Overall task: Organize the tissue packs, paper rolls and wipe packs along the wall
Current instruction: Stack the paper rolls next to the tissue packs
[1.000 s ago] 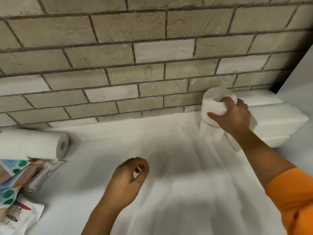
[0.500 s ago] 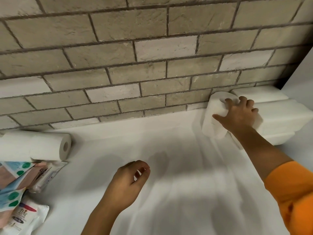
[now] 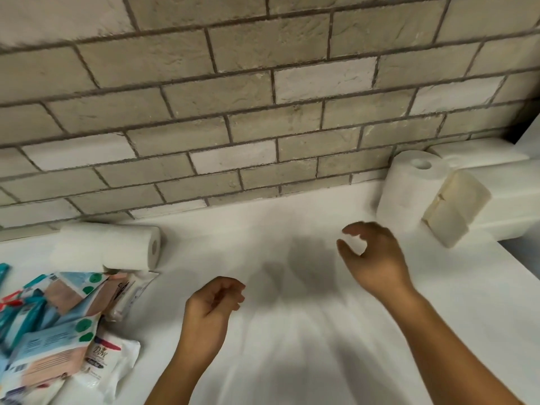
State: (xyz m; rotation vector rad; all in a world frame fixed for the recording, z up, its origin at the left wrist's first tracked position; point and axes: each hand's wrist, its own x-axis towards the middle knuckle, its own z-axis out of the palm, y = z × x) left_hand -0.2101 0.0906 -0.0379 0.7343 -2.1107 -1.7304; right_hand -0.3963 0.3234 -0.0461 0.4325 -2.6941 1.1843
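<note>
A white paper roll (image 3: 409, 191) stands upright against the brick wall at the right, beside a cream tissue pack (image 3: 455, 210) and white stacked packs (image 3: 508, 200). My right hand (image 3: 377, 258) hovers empty to the left of the upright roll, fingers loosely curled. My left hand (image 3: 214, 309) is over the white counter, fingers loosely curled, holding nothing. Another paper roll (image 3: 117, 249) lies on its side by the wall at the left. A heap of wipe packs (image 3: 55, 320), blue, pink and white, is at the lower left.
The brick wall (image 3: 233, 112) runs along the back of the white counter (image 3: 292, 331). The counter's right edge (image 3: 523, 258) drops off past the stacked packs.
My right hand let go of the upright roll, which now stands by the wall, and drew back to the left. The view shifted, showing more of the wipe packs.
</note>
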